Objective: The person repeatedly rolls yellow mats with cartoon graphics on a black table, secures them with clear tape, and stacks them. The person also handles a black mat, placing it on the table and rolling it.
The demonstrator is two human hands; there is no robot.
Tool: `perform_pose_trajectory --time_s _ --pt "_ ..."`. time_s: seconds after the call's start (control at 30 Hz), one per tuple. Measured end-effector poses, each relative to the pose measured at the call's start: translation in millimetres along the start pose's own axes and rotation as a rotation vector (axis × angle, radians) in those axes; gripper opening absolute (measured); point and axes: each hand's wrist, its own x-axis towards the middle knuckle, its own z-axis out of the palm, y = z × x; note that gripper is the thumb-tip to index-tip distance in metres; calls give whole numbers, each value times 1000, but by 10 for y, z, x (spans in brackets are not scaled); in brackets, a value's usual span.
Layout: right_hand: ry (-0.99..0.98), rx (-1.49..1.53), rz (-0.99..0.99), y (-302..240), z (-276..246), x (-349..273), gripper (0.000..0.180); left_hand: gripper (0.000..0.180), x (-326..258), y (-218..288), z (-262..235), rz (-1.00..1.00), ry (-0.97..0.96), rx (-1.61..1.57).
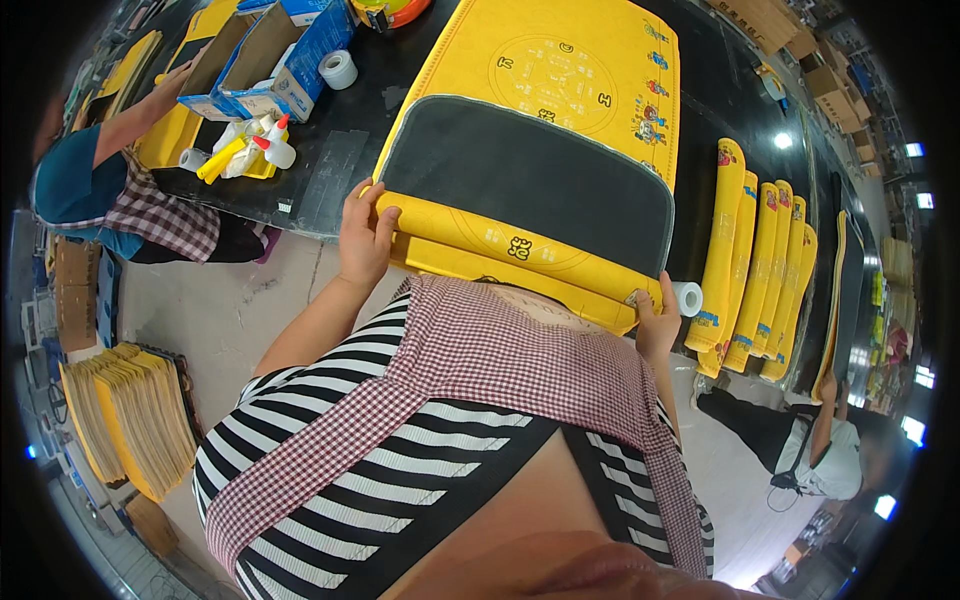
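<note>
A yellow printed mat [557,75] with a black underside [530,160] lies before me on the dark table. Its near end is turned over into a yellow roll [480,229], so the black side shows behind it. At the roll's left end, my left hand [366,238] grips with the thumb on top. My right hand [656,318] is closed on the near right corner, its fingertips at the edge. More yellow layers [450,262] lie under the roll by my apron. Touching or close beside my right hand is a white tape roll [688,298].
Several rolled yellow mats [765,270] lie to the right. At the left stand a blue box [305,70], another tape roll [338,69] and a tray with glue bottles [275,152]. Co-workers stand at left [110,190] and right [825,455]. Stacked mats [130,420] stand lower left.
</note>
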Motion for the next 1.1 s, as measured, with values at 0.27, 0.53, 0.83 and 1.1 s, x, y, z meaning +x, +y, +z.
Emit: perform_pose_trajectory --time_s 0.27,0.53,0.83,1.1 --pt "-12 -584 -158 -104 -4 350 61 54 93 654 492 466 -579 671" --pt "-1 -699 -648 -585 425 1122 49 61 1037 1039 1283 621 -724 634" --pt "-115 -918 -701 -990 873 959 70 39 1535 1130 1465 761 -843 463" --pt "-124 -898 -718 -1018 868 994 66 60 1221 1202 1411 819 -731 612"
